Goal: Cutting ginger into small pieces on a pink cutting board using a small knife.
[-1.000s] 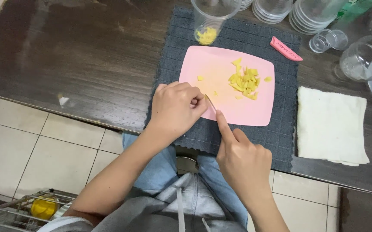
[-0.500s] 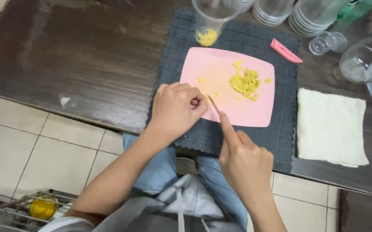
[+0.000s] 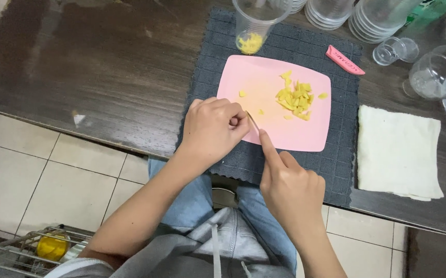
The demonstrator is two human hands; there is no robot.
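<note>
Curling over the near left corner of the pink board [image 3: 264,82], left hand [image 3: 213,127] with fingers bunched shut around something small and hidden; what it pins cannot be told, likely a bit of the same yellow food. Poking out just right of those fingers, a thin blade [image 3: 253,121], slanted, edge down on the board. Gripping the blade's hidden handle, right hand [image 3: 291,189], fist closed, forefinger laid straight along the spine with its tip near the left hand's fingertips. Lying further right and farther off on the board, well apart from both hands, a heap of yellow pieces [image 3: 296,98], with a few strays between heap and hands. Looking soft, light and moist, those pieces: likely to squash under a hard pinch and slip on the smooth board, so best pressed gently from above, fingertips tucked back from the edge. Judged stiff and light, the board, held from sliding by the dark mat [image 3: 218,51] beneath. Standing at the far edge of the mat, a clear cup [image 3: 258,20] with more yellow bits at its bottom. Resting at the mat's far right corner, a pink sheath [image 3: 344,59]. Lying on the table to the right, a folded white cloth [image 3: 395,152], with clear jars beyond it
</note>
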